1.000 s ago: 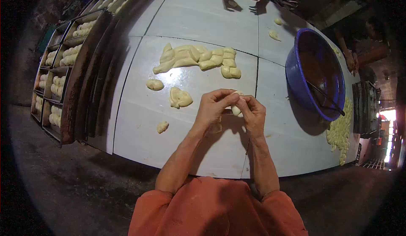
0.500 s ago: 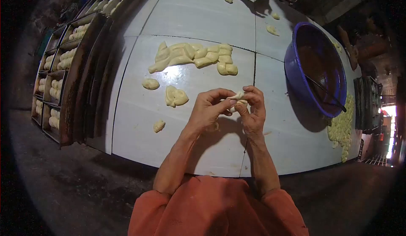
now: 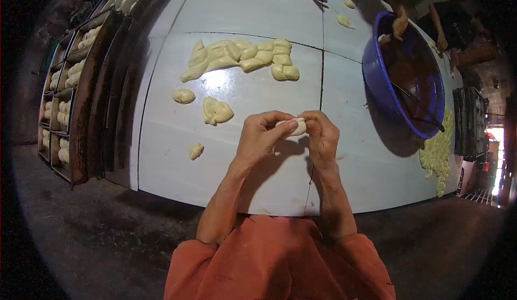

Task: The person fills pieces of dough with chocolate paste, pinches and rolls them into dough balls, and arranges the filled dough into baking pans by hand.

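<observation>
A small pale piece of dough (image 3: 295, 128) is pinched between my two hands, above the white table. My left hand (image 3: 261, 137) grips its left side with thumb and fingers. On its right side, my right hand (image 3: 322, 136) holds it with the fingers bent in. To the left on the table lie a folded dough lump (image 3: 216, 111), an oval dough piece (image 3: 183, 96) and a smaller dough bit (image 3: 196, 151). Farther back, several dough pieces sit pressed together in a dough cluster (image 3: 239, 57).
A purple basin (image 3: 371, 82) with a dark rod stands at right, and another person's hand (image 3: 399, 24) reaches over it. Many small dough pieces (image 3: 435, 157) cover the table's right edge. At left are dark metal trays (image 3: 81, 122) with dough rolls.
The dough between my hands looks smoother and flatter, and my hands have drawn the fingers inward. Another person's hand has come over the basin. The whole view has shifted slightly.
</observation>
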The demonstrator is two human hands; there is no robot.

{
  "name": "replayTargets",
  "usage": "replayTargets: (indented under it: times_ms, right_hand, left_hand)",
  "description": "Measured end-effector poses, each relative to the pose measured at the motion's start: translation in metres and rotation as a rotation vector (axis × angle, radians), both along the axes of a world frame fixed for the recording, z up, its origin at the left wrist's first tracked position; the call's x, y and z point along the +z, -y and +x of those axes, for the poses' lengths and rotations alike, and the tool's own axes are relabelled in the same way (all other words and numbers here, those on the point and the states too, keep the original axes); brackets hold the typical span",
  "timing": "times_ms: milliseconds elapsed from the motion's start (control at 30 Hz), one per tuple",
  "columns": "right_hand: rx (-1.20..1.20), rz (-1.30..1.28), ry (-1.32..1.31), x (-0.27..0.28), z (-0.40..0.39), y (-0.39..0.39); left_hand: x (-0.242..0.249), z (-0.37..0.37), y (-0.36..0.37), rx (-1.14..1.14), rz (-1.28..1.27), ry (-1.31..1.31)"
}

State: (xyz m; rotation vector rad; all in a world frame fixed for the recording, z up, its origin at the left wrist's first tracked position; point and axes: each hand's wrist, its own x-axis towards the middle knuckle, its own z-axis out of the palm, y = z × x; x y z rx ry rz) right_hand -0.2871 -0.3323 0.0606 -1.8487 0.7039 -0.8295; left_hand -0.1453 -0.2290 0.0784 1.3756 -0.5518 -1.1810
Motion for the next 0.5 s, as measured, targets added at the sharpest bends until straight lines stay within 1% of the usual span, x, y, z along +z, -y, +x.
replayTargets:
  times_ms: [33,100,133,167,200,233,267,300,333,367,400,433,500]
  right_hand:
    - [0.005,0.003,-0.003,0.01,-0.001,-0.005]
    - [0.136,-0.204,-0.018,0.025,-0.004,-0.018]
    - [0.194,-0.164,-0.04,0.021,-0.014,-0.017]
    - [0.196,-0.159,-0.043,0.017,-0.02,-0.013]
    - [0.199,-0.078,-0.085,0.013,-0.025,-0.01]
    - [0.2,0.0,-0.128,0.007,-0.028,-0.008]
    - [0.173,0.175,-0.066,-0.002,-0.03,-0.007]
    - [0.174,0.176,-0.069,-0.006,-0.032,-0.006]
    - [0.18,0.356,-0.155,-0.009,-0.034,-0.005]
    - [0.186,0.536,-0.241,-0.014,-0.036,-0.005]
    - [0.202,0.599,-0.334,-0.02,-0.032,-0.008]
    - [0.207,0.601,-0.337,-0.02,-0.031,-0.008]
    - [0.336,0.101,-0.449,-0.015,-0.023,-0.008]
  left_hand:
    - [-0.008,0.003,-0.002,0.004,0.027,-0.027]
    - [-0.013,0.004,-0.007,0.017,0.061,-0.056]
    - [-0.013,0.003,-0.009,0.007,0.068,-0.082]
    - [-0.012,0.001,-0.012,-0.004,0.074,-0.106]
    - [-0.01,0.0,-0.016,0.021,0.044,-0.005]
    - [-0.012,0.0,-0.02,0.02,0.046,-0.008]
    - [-0.014,0.003,-0.026,0.106,0.052,0.126]
    - [-0.016,0.006,-0.033,0.193,0.057,0.26]
    - [-0.008,0.013,-0.043,0.097,0.114,0.425]
    - [-0.01,0.016,-0.049,0.096,0.117,0.423]
    - [-0.013,0.018,-0.053,-0.001,0.099,0.619]
    - [-0.015,0.018,-0.057,-0.098,0.082,0.815]
    - [-0.022,0.013,-0.057,-0.125,0.105,0.854]
